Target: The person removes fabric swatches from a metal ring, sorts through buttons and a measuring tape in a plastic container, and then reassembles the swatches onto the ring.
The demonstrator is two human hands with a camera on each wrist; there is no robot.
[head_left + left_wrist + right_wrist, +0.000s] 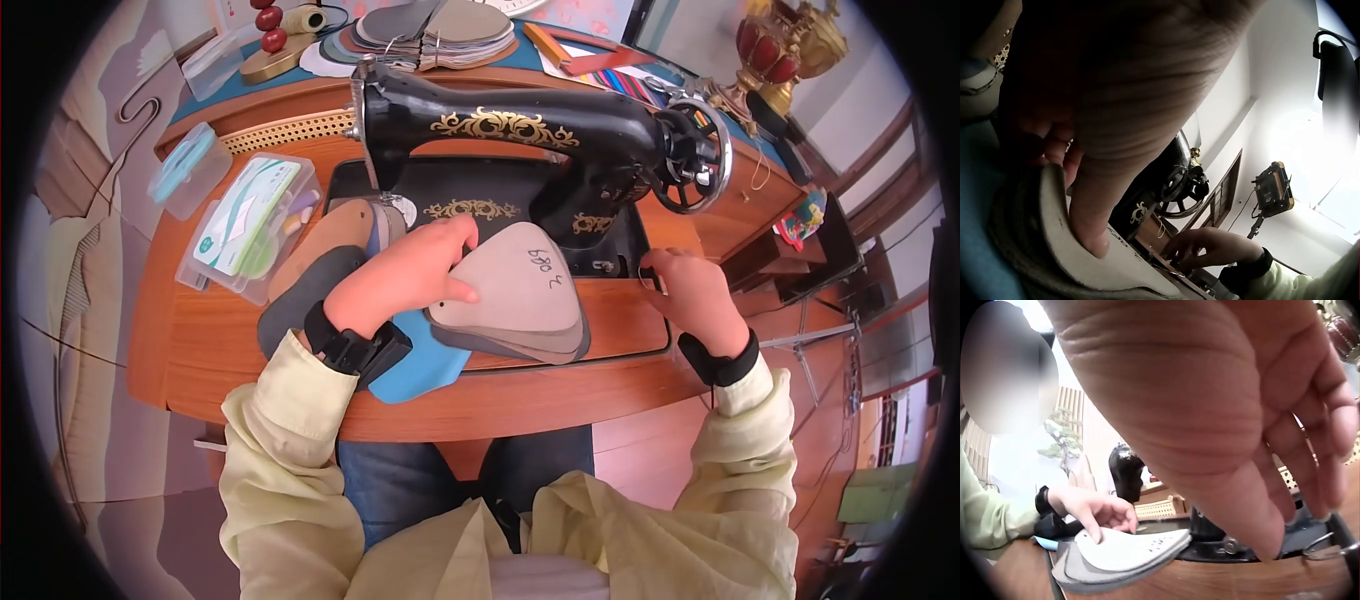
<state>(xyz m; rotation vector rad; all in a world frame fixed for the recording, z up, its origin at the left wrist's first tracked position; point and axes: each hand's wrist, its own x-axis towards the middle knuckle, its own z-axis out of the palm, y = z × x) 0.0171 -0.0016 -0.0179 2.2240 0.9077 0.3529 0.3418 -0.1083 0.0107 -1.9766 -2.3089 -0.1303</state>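
Note:
A stack of flat, rounded-triangle pieces (520, 285) in beige and grey lies before the black sewing machine (510, 125), handwriting on its top piece. My left hand (405, 275) grips the stack's left edge; its thumb (1092, 234) lies on the top piece and its fingers curl behind the edge. A blue piece (425, 365) shows below that hand, with dark grey and brown pieces (345, 235) to its left. My right hand (690, 290) hovers at the right end of the machine bed, fingers loosely bent and thumb apart, close over a thin metal loop (1319, 542).
Clear plastic boxes (250, 225) stand on the table's left. Behind the machine are more stacked pieces (440, 35), a spool of thread (303, 20) and an orange-brown frame (590, 55). The handwheel (700, 155) juts out at the machine's right. The table's front edge (500, 415) is near my lap.

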